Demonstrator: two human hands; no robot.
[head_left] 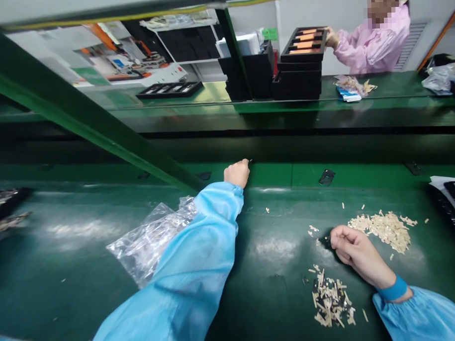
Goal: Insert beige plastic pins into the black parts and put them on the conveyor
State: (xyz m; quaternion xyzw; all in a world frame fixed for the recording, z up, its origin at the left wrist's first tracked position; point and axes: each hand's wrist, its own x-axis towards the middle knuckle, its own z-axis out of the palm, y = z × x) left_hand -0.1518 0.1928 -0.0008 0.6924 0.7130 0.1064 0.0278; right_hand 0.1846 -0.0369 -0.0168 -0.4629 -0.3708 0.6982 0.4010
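Observation:
My left hand [238, 173] reaches out over the green ledge at the back of the bench, its fingers closed. A tiny dark tip shows beyond the fingers, too small to name. Lower on the right, my right hand [353, 245] pinches a small black piece [328, 241] just above the green surface. Beside it lies a pile of small beige pieces [388, 229]. Nearer to me is a mixed pile of beige strips and black pieces [332, 301]. A few loose beige bits [312, 229] lie left of my right hand.
A clear plastic bag [151, 243] lies beside my left sleeve. A green post [99, 130] slants across the left. Flat black parts [327, 177] sit on the back ledge. Opposite, a person in pink [376, 43] holds a black tray [305, 41] on stacked trays.

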